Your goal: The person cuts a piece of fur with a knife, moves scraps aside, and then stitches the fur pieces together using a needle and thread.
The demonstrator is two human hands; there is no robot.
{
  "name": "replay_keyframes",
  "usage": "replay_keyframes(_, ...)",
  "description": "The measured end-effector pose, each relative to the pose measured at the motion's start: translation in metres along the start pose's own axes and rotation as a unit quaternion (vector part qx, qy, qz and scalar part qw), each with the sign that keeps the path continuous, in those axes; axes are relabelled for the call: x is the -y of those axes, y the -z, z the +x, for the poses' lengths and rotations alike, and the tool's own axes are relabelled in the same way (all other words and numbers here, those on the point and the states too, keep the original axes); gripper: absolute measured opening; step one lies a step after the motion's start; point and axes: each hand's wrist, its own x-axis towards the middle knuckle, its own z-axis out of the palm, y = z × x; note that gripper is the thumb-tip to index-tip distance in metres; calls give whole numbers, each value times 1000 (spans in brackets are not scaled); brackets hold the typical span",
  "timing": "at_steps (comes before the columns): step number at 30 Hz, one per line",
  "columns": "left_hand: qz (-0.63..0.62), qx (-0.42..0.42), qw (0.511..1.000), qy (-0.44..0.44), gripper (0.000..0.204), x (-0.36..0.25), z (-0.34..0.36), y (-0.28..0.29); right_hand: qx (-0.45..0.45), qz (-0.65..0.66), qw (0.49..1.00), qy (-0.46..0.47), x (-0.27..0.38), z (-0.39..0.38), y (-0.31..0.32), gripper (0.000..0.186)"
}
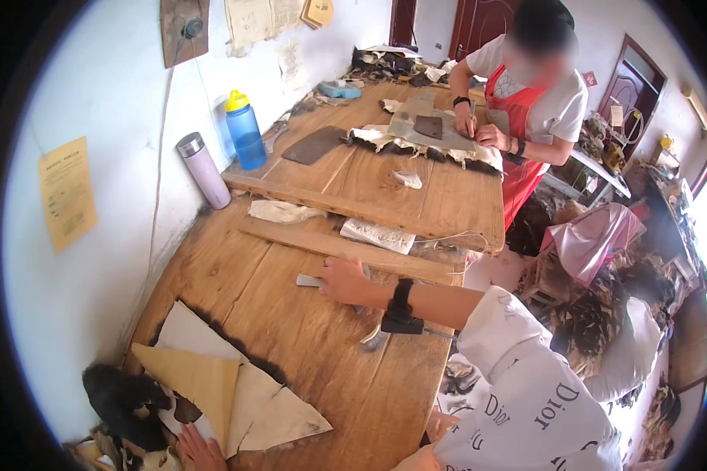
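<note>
My right hand (346,281) is closed round a grey flat-ended tool (309,280) on the wooden table, near a long wooden batten; its exact kind is hidden by my fingers. My left hand (201,449) lies at the lower edge, fingers stretched out against a white hide piece beside black fur (126,404). Between my hands, a cream triangular hide (279,412) with dark fur at its edge lies flat. A tan paper pattern (200,381) rests over part of it. A small tuft of fur (375,339) lies below my right wrist.
A wooden batten (346,250) crosses the table (330,377), with a white folded pad (377,234) behind it. A purple flask (204,171) and a blue bottle (245,133) stand by the wall. Across the table, a person in a red apron (518,184) works on a hide.
</note>
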Motion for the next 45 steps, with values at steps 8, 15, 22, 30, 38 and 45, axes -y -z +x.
replay_keyframes(8,58,8,998,18,52,-29,-7,28,82,218,970,72,135,83,-48,21)
replay_keyframes(15,-44,-43,998,32,55,-44,6,21,53,140,988,-32,183,112,-91,36)
replay_keyframes(22,-101,-36,993,48,52,-45,4,32,160,76,983,40,212,131,-93,39)
replay_keyframes(30,-86,-130,988,7,56,-39,52,10,97,255,961,52,190,175,-113,33)
replay_keyframes(38,-130,-114,982,73,55,-51,61,0,26,217,962,165,150,198,-127,34)
replay_keyframes(45,-250,-144,952,104,34,-34,-30,38,121,331,920,170,81,244,-153,22)
